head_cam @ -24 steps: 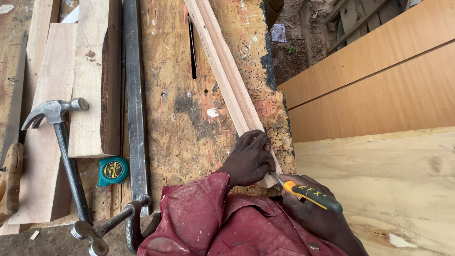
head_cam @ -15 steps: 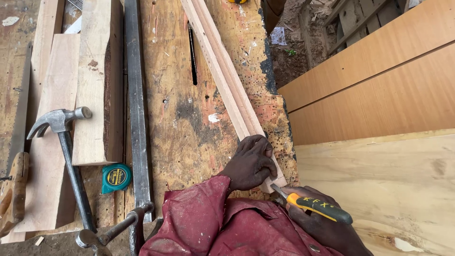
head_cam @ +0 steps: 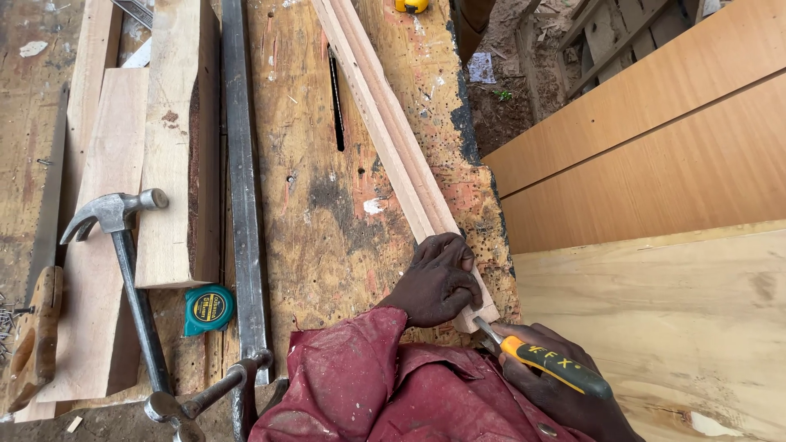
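1. Tape measure (head_cam: pixel 207 308): on the near left of the bench, between the hammer handle and the steel bar. Its teal case carries a round label, yellow with a black ring and dark print.
2. Chisel handle (head_cam: pixel 557 367): near right, in the right hand. It is orange and dark green, with black printed letters along the orange part.
3. Paper scrap (head_cam: pixel 481 68): far, on the ground right of the bench. It is pale, squarish, and too blurred to tell more.
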